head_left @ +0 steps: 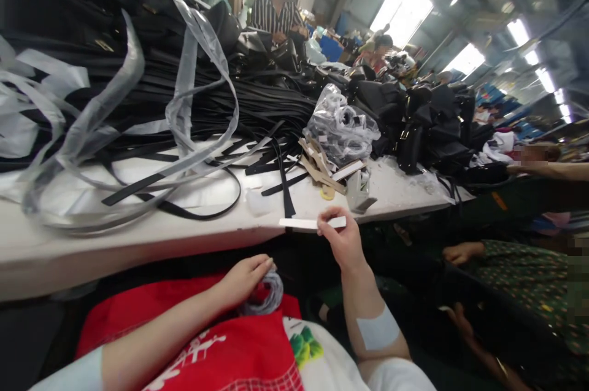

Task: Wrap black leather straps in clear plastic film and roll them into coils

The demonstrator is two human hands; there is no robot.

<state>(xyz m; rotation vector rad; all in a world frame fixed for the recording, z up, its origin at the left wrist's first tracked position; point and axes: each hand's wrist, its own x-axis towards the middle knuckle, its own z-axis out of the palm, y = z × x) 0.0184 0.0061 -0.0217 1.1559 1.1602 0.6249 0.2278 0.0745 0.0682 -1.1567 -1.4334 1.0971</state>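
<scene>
My right hand (pixel 341 240) pinches a flat white strip (pixel 298 223) near its right end, at the table's front edge. The strip's long end points left. Over my lap, my left hand (pixel 246 279) is closed on a coiled bundle of grey-white cord (pixel 270 294), which rests against a red apron (pixel 251 348). Just beyond the strip, the tip of a black strap (pixel 286 204) reaches toward the table edge. Several cardboard pieces (pixel 317 164) and a small yellow roll (pixel 327 193) lie behind my right hand.
Long black straps (pixel 262 102) and clear plastic strips (pixel 184 102) cover the white table (pixel 221 225). A clear plastic bag (pixel 340 124) stands near black bags (pixel 414 127). A co-worker in a patterned sleeve (pixel 519 274) sits at right; a person in stripes (pixel 262 10) works opposite.
</scene>
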